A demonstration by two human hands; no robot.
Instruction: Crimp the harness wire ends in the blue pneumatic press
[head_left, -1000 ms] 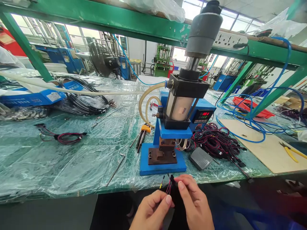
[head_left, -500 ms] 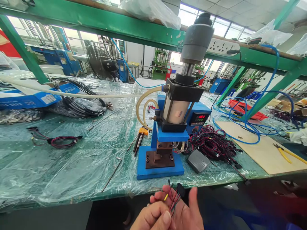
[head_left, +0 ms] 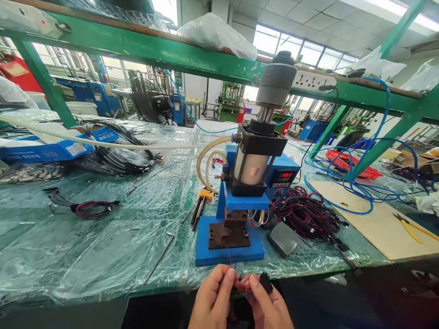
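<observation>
Both hands are together at the bottom edge, just in front of the bench edge. My left hand [head_left: 212,297] pinches thin wires of a small harness between thumb and fingers. My right hand [head_left: 265,304] holds a black plastic connector [head_left: 265,282] at its fingertips, with the wires running across to the left hand. A thin red wire end [head_left: 228,256] sticks up past my left thumb. Straight ahead, the blue pneumatic crimping press [head_left: 248,201] stands on the bench, its steel die block [head_left: 229,238] just beyond my hands.
Plastic sheeting covers the bench. Right of the press lie a red-and-black wire pile [head_left: 305,214], a grey foot pedal [head_left: 284,238] and a plywood board [head_left: 360,214] with yellow-handled pliers [head_left: 408,230]. Black cable coils [head_left: 120,157] lie at left.
The fanned wires and black connector held up earlier are now gathered low between both hands. The connector has shifted to my right fingertips, and the view has tilted slightly upward.
</observation>
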